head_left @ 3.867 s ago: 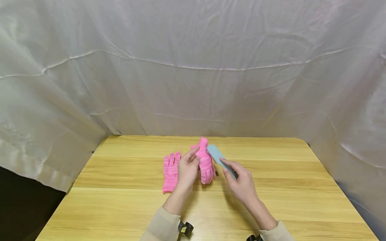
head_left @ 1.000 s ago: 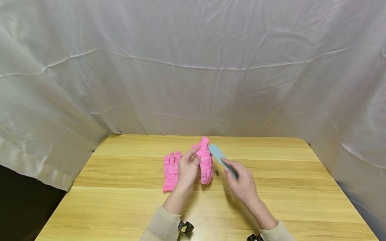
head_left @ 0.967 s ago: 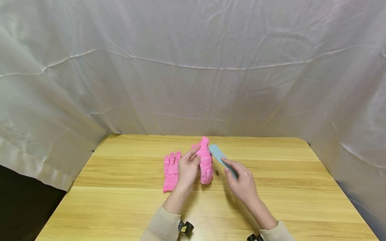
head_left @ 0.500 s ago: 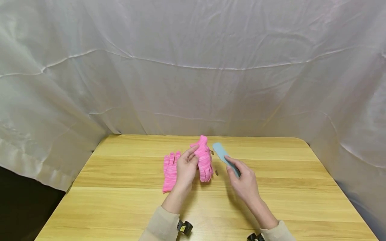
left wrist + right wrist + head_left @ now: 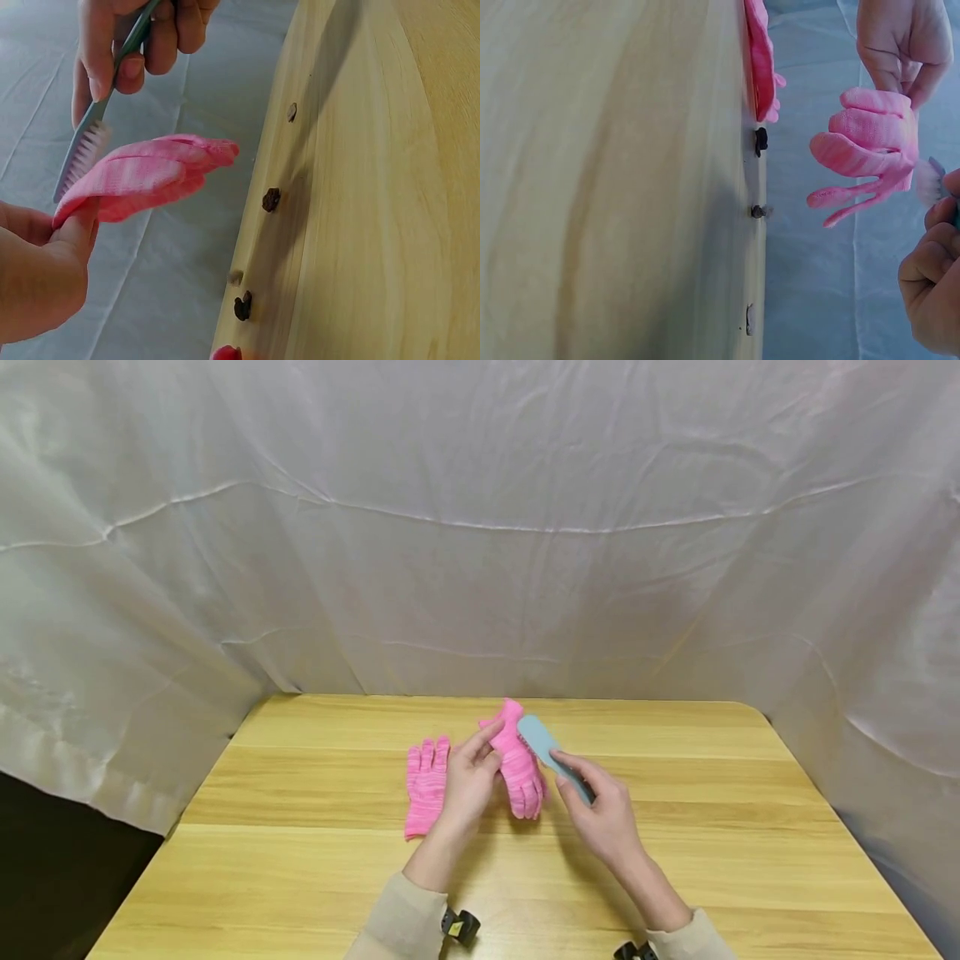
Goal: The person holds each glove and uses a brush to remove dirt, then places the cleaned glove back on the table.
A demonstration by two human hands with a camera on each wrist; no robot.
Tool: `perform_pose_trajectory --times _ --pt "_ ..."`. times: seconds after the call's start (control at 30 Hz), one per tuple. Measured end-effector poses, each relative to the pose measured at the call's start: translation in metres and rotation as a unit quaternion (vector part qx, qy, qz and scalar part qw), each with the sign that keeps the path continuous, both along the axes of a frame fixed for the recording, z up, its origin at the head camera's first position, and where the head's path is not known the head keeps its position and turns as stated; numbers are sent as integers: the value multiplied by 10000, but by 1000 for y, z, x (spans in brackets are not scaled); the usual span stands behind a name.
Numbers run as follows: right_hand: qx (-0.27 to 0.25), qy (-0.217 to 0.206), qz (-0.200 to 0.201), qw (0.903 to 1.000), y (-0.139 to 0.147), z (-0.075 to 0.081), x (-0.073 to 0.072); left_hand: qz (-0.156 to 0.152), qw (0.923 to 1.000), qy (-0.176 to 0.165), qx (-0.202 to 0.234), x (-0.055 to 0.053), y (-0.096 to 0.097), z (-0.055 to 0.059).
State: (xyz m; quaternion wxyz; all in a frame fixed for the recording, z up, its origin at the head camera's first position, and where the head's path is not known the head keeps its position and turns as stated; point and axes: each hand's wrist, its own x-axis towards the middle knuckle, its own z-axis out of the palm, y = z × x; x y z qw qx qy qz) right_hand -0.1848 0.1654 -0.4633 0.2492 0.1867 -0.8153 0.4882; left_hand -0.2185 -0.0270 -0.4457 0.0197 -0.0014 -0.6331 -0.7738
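In the head view, my left hand (image 5: 467, 781) pinches a pink knitted glove (image 5: 519, 768) near one end, holding it up over the table with its fingers hanging down. My right hand (image 5: 603, 814) grips the handle of a light blue brush (image 5: 537, 737). The brush head lies along the right side of that glove. White bristles (image 5: 88, 154) press onto the knit near the pinching fingers in the left wrist view. A second pink glove (image 5: 426, 785) lies flat on the table, left of my left hand and partly covered by it.
Several small dark and pale bits lie on the wooden table (image 5: 712, 827); the left wrist view shows a dark clump (image 5: 271, 199) and a pale flake (image 5: 292, 112). A grey curtain (image 5: 480, 593) hangs behind and at both sides.
Half a second ago the brush stood apart from the held glove; now it has come left onto it. The glove's hanging fingers have swung right, hiding the bits beside it in the head view.
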Motion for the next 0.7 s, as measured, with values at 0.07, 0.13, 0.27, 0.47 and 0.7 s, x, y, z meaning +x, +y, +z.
perform_pose_trajectory --times 0.07,0.13,0.27,0.47,0.7 --pt "13 -71 31 10000 0 -1 0 -47 10000 -50 -37 0 1 0" --pt "35 -143 48 9999 0 -2 0 -50 9999 -81 -73 0 1 0" --pt "87 -195 53 9998 1 -3 0 20 9998 -139 -119 1 1 0" --pt "160 -183 -13 9997 0 -3 -1 164 9995 -191 -193 2 1 2" --pt "230 -246 -94 9994 0 -4 -1 210 9992 -295 171 1 0 2"
